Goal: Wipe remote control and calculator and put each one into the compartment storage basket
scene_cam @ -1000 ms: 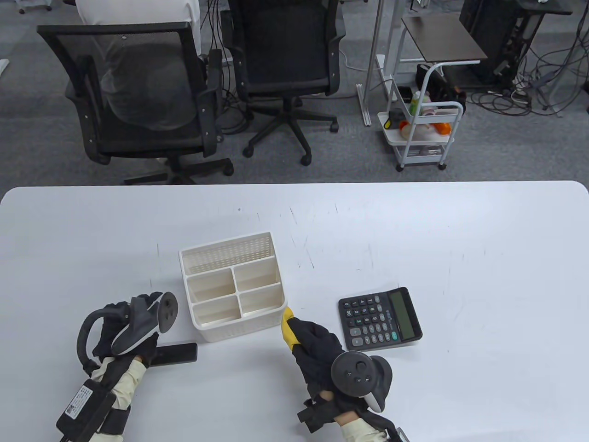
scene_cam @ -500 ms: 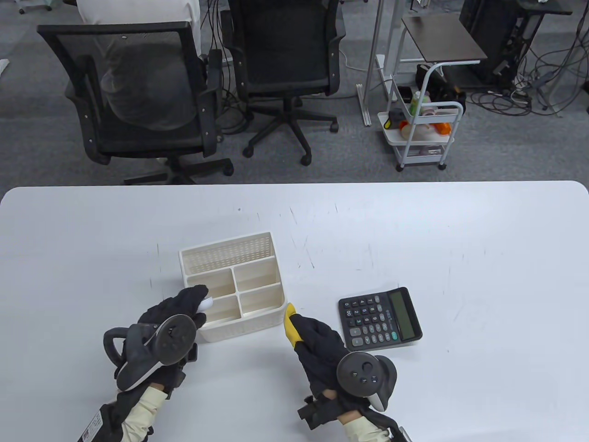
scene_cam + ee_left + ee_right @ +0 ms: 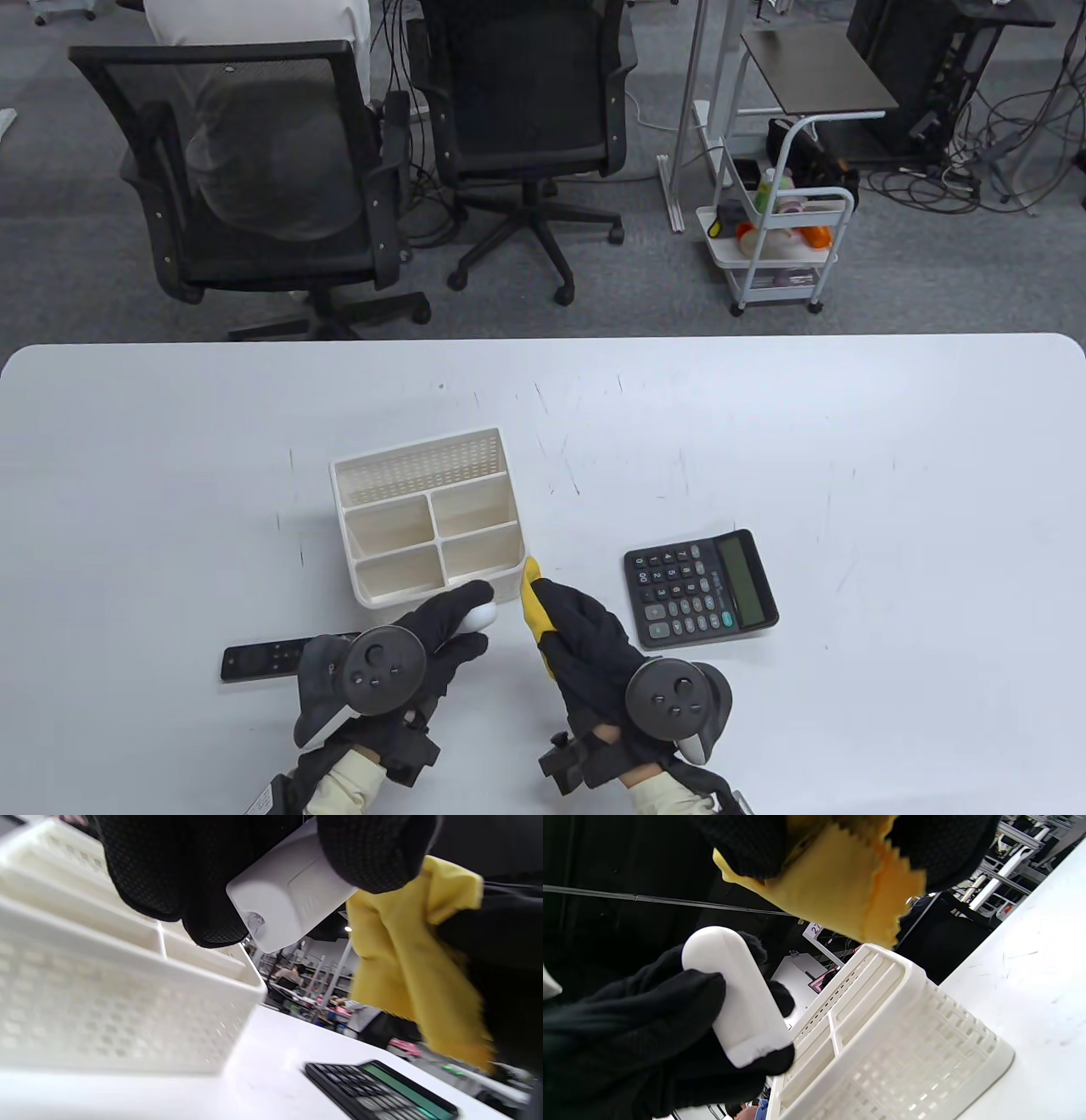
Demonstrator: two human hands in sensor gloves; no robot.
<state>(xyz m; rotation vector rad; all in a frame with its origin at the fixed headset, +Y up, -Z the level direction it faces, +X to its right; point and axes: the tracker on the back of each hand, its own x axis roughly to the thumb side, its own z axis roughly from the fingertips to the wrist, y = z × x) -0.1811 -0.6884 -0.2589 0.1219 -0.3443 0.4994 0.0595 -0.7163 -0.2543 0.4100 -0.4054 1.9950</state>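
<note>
My left hand [image 3: 454,624] grips a white remote control [image 3: 481,616] just in front of the white compartment basket [image 3: 422,463]. In the left wrist view the white remote [image 3: 288,891] sits between my gloved fingers [image 3: 169,870], close to the yellow cloth [image 3: 411,971]. My right hand [image 3: 577,624] pinches that yellow cloth [image 3: 532,604] beside the basket's front right corner. The right wrist view shows the cloth [image 3: 840,878] hanging above the remote [image 3: 734,997] and basket [image 3: 891,1052]. A black calculator [image 3: 701,587] lies flat to the right, untouched.
A black remote control [image 3: 271,659] lies flat on the table left of my left hand. All the basket's compartments hold nothing. Office chairs and a small white cart stand beyond the far table edge.
My left hand has swept right from the table's left side, past the basket's front left corner, carrying the white remote up to the cloth. The black remote is uncovered. My right hand barely moved.
</note>
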